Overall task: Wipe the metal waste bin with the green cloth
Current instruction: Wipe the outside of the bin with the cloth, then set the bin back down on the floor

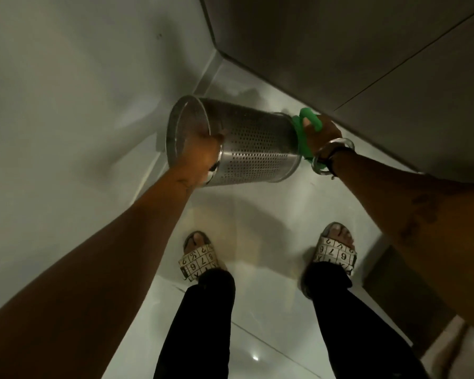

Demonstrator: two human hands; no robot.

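While the left hand point(205, 151) grips the rim of the bin point(246, 149), held sideways above the floor, the right hand point(322, 132) presses the cloth point(301, 140) on its base, so wiping seems underway; next, likely, the perforated wall.

Both bare arms are reaching forward and down: the left hand point(207, 157) is gripping the waste bin point(246, 149) at its rim, while the right hand point(322, 131) is pressing the green cloth point(303, 138) against its base
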